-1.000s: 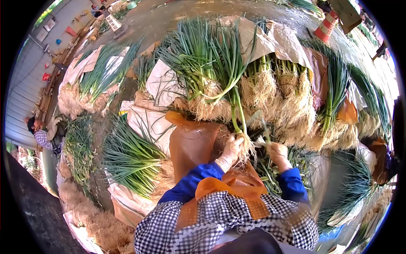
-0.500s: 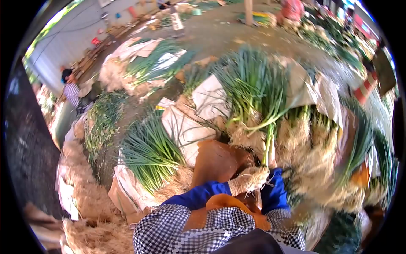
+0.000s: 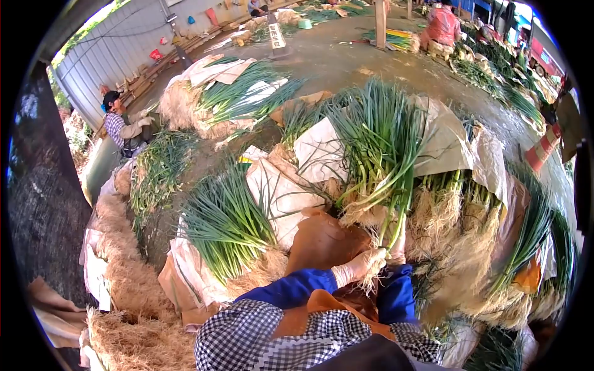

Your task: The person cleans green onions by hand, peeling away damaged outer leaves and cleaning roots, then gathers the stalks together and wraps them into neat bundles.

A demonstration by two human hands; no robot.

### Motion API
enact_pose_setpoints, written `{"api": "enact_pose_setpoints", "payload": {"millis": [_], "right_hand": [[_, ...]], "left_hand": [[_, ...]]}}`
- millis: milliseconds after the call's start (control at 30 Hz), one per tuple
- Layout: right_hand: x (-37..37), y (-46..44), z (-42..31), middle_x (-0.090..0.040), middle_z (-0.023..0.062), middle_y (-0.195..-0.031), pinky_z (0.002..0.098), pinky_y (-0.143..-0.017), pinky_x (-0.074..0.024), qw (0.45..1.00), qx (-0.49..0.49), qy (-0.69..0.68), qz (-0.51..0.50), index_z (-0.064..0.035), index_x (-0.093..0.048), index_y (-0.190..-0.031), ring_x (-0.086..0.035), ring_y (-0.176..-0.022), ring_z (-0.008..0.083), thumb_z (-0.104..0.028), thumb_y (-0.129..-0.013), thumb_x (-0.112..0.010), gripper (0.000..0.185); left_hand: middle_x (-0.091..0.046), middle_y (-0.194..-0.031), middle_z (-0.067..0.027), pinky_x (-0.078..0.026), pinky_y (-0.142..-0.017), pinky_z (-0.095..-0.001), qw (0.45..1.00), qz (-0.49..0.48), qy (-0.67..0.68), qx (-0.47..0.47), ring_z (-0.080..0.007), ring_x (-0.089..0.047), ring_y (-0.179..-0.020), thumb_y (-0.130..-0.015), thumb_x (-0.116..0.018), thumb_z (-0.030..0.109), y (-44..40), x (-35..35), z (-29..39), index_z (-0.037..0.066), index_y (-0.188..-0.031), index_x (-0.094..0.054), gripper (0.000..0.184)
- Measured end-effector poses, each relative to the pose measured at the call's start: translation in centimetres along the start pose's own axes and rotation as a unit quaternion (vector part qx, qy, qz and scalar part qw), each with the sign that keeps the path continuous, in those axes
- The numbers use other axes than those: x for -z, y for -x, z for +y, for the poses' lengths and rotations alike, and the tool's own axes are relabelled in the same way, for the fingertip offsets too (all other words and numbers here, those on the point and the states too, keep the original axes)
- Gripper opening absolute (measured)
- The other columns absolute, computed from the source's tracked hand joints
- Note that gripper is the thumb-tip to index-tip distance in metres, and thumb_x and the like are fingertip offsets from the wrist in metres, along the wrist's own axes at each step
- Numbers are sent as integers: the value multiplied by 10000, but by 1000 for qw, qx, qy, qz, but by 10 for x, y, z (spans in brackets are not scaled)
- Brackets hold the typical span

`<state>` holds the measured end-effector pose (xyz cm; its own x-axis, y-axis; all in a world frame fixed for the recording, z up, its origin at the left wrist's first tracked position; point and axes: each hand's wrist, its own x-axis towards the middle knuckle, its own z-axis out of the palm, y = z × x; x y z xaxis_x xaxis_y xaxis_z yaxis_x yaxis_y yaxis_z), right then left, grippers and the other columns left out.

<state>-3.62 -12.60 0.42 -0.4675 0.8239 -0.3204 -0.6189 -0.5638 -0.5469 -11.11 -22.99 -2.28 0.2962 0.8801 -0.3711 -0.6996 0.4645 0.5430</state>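
My left hand (image 3: 361,266), in a pale glove, is closed around the root end of a few green onions (image 3: 402,216), whose stringy roots hang below the fingers. Beside it my right hand (image 3: 398,246) is closed at the lower white stalks; part of it is hidden behind them. The long leaves lean up and away over a large heap of green onions (image 3: 378,139). To the left of my hands a second bundle of green onions (image 3: 226,216) lies with its roots toward me. A brown apron (image 3: 322,241) covers my lap just beyond my left forearm.
Root-out bundles (image 3: 445,216) lie to my right, partly under a pale sheet (image 3: 442,145). A long pile of roots (image 3: 120,247) stands left. A co-worker (image 3: 124,123) sits at far left. Farther off are a marked cone (image 3: 276,38) and a wooden post (image 3: 380,25).
The view has shifted, so the surroundings sit farther right and lower. The held green onions lean more to the right, and their roots now dangle below my left hand.
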Motion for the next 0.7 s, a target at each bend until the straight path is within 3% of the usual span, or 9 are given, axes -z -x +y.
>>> {"api": "enact_pose_setpoints", "payload": {"millis": [67, 133, 267, 300, 333, 467, 533, 600, 700], "right_hand": [[2, 0, 10, -506, -28, -645, 235, -448, -399, 997, 29, -45, 51, -102, -620, -980, -482, -545, 81, -290, -933, -481, 238], [66, -1, 28, -555, -13, -703, 252, -546, -442, 931, 153, 330, 10, -51, -613, -988, -524, -604, 102, -230, -922, -499, 222], [139, 78, 14, -584, 25, -668, 265, -576, -437, 936, 23, 317, 151, -67, -625, -839, -553, -621, 131, -227, -885, -570, 175], [177, 98, 8, -614, 42, -682, 314, -581, -445, 866, 17, 462, 189, -75, -611, -807, -594, -640, 194, -254, -886, -557, 203], [199, 123, -5, -666, 72, -761, 343, -651, -485, 578, -43, 795, 182, -72, -650, -875, -643, -737, 259, -406, -864, -545, 351], [166, 146, -56, -600, 170, -1132, 332, -877, -458, 381, -278, 879, 73, -98, -598, -1170, -578, -1068, 262, -591, -799, -517, 622], [83, 121, -61, -580, 178, -1142, 324, -912, -430, 594, 149, 782, 117, -24, -562, -1158, -556, -1073, 255, -291, -880, -559, 386], [29, 80, -49, -595, 129, -1098, 304, -910, -416, 861, 229, 453, -28, -12, -508, -1213, -551, -1036, 206, -216, -893, -538, 381], [21, 42, -14, -622, -15, -848, 263, -683, -468, 874, 180, 451, 1, -52, -601, -1097, -543, -741, 86, -222, -873, -624, 283]], "left_hand": [[-477, -606, 24, -305, -389, -215, 998, 17, -9, -63, -88, -387, -423, -879, -549, 379, 1, -9, 0, 103, -914, -596, 282], [-456, -594, 35, -324, -395, -230, 993, 84, -18, -87, -97, -395, -438, -887, -519, 368, -7, -3, 2, 136, -902, -597, 246], [-425, -540, 32, -296, -338, -234, 996, 69, 20, -46, -95, -379, -395, -885, -507, 413, -11, -6, 23, 159, -724, -464, 304], [-481, -649, 19, -345, -386, -230, 996, 30, 70, -41, -103, -422, -471, -890, -498, 375, -19, 9, 19, 158, -866, -533, 222], [-482, -644, 15, -349, -399, -228, 997, 50, 41, -51, -103, -419, -475, -890, -500, 389, -14, -5, 29, 154, -829, -513, 243], [-483, -661, 15, -329, -410, -228, 998, 41, 30, -44, -102, -408, -473, -889, -504, 413, -21, -3, 25, 147, -873, -523, 267], [-487, -667, 15, -327, -408, -221, 999, 12, 34, -37, -94, -408, -474, -904, -480, 406, -23, 6, 19, 147, -908, -532, 263], [-481, -668, 20, -307, -398, -204, 998, 56, -10, -40, -78, -400, -471, -939, -415, 390, -13, -23, 26, 138, -947, -541, 281], [-496, -688, 13, -325, -414, -209, 991, 123, -19, -52, -86, -412, -485, -949, -400, 369, -19, -20, 22, 133, -930, -560, 286]]}}
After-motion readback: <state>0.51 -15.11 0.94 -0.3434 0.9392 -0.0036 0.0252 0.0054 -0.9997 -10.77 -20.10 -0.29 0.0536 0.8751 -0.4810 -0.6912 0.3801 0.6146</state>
